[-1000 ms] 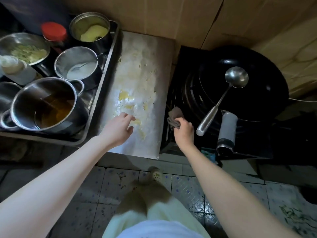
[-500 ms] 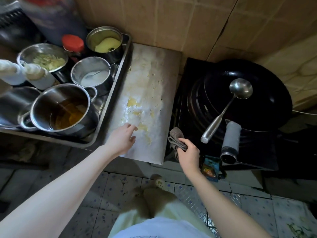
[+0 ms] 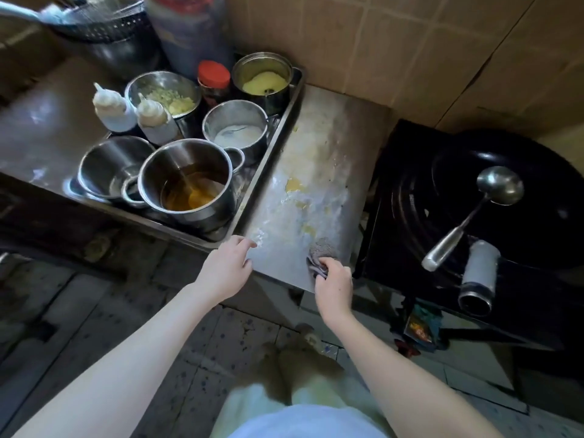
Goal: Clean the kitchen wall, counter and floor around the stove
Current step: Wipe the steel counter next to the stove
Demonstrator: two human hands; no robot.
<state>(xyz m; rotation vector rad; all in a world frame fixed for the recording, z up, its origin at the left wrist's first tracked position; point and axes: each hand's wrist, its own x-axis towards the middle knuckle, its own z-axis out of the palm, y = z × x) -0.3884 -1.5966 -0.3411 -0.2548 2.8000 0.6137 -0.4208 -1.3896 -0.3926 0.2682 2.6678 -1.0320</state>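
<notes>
With the right hand (image 3: 334, 284) fingers pinching the crumpled grey rag (image 3: 319, 253) and the left hand (image 3: 226, 269) loose, press flat and sweep the yellow splatters (image 3: 298, 192) off the greasy steel desk (image 3: 328, 143).

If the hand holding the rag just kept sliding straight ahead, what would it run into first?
Probably the yellow spill patches on the steel counter just beyond the rag in the right hand; past those, the tiled wall.

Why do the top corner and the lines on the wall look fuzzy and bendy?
Head view: the strainer at top left is smeared by blur; the wide lens bends the wall tiles; light glares off the counter; the wok stays dark.
</notes>
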